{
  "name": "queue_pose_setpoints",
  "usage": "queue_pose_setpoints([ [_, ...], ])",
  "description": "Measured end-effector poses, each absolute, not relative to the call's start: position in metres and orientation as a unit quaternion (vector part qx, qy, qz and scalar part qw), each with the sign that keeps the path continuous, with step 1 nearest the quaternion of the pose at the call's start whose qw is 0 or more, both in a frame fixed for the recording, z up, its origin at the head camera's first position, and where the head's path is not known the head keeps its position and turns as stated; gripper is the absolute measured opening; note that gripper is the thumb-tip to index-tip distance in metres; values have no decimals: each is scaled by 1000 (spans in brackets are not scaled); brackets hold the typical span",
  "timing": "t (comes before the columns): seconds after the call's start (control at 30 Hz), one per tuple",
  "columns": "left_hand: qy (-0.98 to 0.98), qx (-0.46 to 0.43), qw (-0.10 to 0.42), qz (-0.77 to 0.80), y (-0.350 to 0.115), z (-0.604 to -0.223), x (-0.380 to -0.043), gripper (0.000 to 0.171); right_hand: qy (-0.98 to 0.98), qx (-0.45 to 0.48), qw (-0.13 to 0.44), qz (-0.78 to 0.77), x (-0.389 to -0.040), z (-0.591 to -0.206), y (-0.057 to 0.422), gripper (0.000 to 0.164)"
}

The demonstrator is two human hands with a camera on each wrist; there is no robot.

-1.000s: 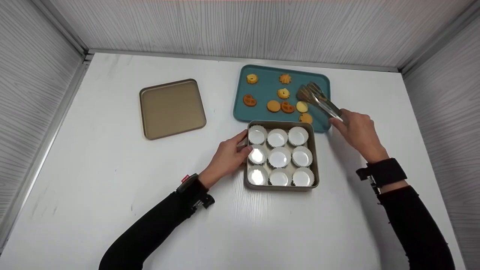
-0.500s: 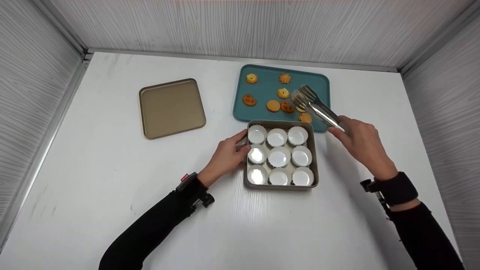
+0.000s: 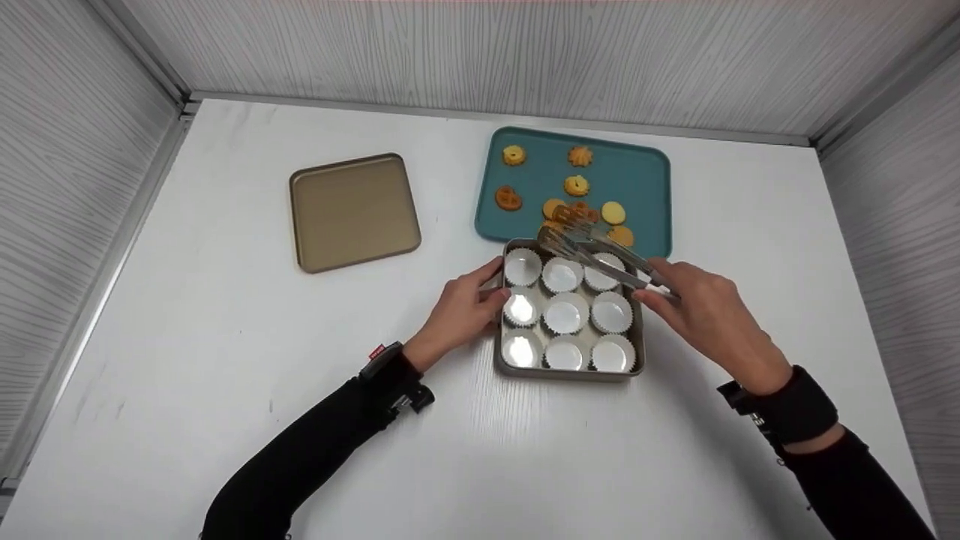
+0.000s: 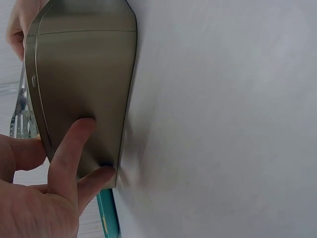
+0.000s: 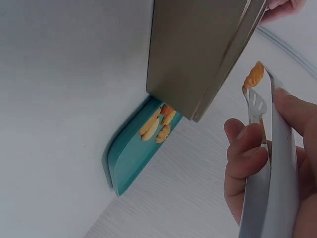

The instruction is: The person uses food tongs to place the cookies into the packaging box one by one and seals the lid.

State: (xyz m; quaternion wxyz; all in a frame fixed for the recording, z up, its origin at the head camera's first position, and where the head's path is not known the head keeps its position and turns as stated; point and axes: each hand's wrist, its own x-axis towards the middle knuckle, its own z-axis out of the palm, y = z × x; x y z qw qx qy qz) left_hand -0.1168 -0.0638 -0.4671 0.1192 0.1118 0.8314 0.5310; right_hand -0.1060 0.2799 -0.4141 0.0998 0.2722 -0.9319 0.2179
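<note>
My right hand [image 3: 705,307] grips metal tongs [image 3: 607,262], slanting over the back right of a square bronze tin [image 3: 562,375]. In the right wrist view, an orange ridged cookie [image 5: 254,74] sits between the tips of the tongs. White paper cups [image 3: 566,313] stand in rows inside the tin, with nothing visible in them; the tongs partly cover the back right cup. My left hand [image 3: 461,311] holds the tin's left side, fingers against the outer wall and thumb at the rim. Behind the tin, several cookies [image 3: 577,186] lie on a teal tray [image 3: 645,180].
A shallow bronze lid or tray [image 3: 356,214] lies at the back left of the white table [image 3: 375,450]. The tin's back edge overlaps the front of the teal tray in the head view. Grey panelled walls [image 3: 480,60] border the back and sides.
The right hand has brought the tongs from the teal tray's right part toward the front left, over the tin's back edge, with a cookie at the tips. The left hand stays on the tin.
</note>
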Motion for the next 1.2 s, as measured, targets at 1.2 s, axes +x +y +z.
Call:
queue_pose_setpoints([
  [1.2,847,105,116,507,-63,-468,-115,56,-927,342,90,125,-112,-426,252,56],
])
